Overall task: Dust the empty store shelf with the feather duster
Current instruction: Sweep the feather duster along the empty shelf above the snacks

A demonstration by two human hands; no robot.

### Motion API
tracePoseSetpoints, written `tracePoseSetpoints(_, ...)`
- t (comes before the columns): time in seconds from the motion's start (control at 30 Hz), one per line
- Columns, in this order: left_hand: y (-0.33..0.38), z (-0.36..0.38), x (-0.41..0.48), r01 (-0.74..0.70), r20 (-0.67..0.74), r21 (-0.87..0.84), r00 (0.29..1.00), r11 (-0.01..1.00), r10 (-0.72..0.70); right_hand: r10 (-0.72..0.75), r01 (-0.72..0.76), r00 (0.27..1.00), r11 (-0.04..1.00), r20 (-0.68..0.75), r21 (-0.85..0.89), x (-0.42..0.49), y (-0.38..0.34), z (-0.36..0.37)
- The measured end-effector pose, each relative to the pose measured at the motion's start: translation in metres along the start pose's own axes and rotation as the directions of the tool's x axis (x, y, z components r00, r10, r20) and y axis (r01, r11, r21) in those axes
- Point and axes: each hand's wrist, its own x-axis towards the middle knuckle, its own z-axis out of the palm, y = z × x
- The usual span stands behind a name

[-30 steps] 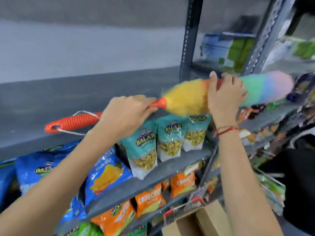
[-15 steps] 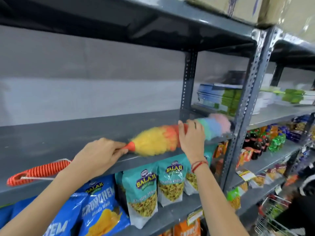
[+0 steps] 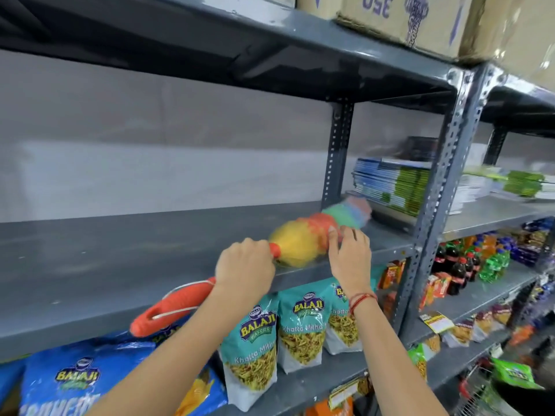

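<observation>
Head view: we had the feather duster (image 3: 303, 240) lying across the empty shelf (image 3: 120, 259).
Our left hand (image 3: 244, 270) was closed around its orange handle just behind the fluffy head; our right hand (image 3: 350, 259) rested on the head (blurred), fingers loosely spread, wrist bent down, both forearms reaching up.

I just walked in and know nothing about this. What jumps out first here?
The rainbow feather duster lies across the bare grey shelf, its orange handle gripped by the left hand while the right hand touches the fluff. Just below, teal snack bags line the next shelf.
</observation>
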Motion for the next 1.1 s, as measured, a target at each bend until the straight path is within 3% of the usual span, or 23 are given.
tracePoseSetpoints(0.13,0.008,0.004,0.01,0.087,0.047,-0.006,0.995,0.996,-0.087,-0.031,0.025,0.996,0.997,0.089,0.076,-0.002,-0.003,0.009)
tracePoseSetpoints(0.23,-0.006,0.003,0.006,0.164,0.057,-0.011,0.985,0.986,-0.163,-0.176,0.154,0.97,0.978,0.166,0.139,-0.011,-0.007,0.015)
tracePoseSetpoints(0.4,-0.032,-0.012,-0.008,0.328,0.018,0.044,0.944,0.944,-0.329,-0.351,0.339,0.93,0.933,0.105,0.118,-0.027,-0.009,0.02)
tracePoseSetpoints(0.53,-0.018,-0.027,-0.012,0.288,-0.02,0.006,0.957,0.958,-0.288,-0.362,0.358,0.932,0.93,0.035,0.079,-0.03,-0.011,0.02)
tracePoseSetpoints(0.77,0.016,-0.009,0.006,0.17,0.079,-0.03,0.983,0.985,-0.167,-0.358,0.359,0.933,0.932,-0.029,0.043,-0.031,-0.009,0.028)
tracePoseSetpoints(1.1,-0.03,-0.01,-0.012,0.349,0.057,-0.033,0.936,0.937,-0.346,-0.34,0.348,0.936,0.934,-0.097,0.083,-0.032,-0.009,0.032)
